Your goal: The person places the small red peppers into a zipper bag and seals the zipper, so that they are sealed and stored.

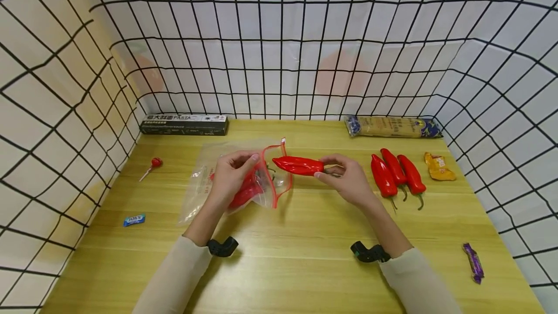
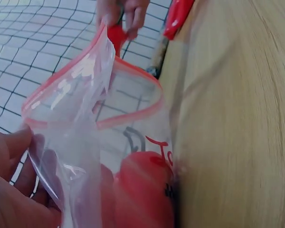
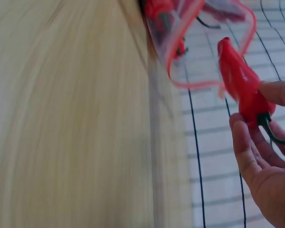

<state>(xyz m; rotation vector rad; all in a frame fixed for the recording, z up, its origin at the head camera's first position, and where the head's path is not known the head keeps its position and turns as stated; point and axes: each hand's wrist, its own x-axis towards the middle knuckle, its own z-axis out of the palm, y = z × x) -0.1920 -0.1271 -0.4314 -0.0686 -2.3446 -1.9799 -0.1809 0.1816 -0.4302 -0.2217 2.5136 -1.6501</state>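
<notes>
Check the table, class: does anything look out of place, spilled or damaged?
Nothing stands out: no spill or damage shows. The bag gapes, but the left hand holds it near its mouth, toward which the pepper in the right hand points.

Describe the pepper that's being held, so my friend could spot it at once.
On the wooden table, find the clear bag with the red-edged mouth. At that mouth, the right hand's grip holds one red pepper near its stem, tip toward the bag. Three similar peppers lie farther right and others are inside the bag; only this one is in that grip.
</notes>
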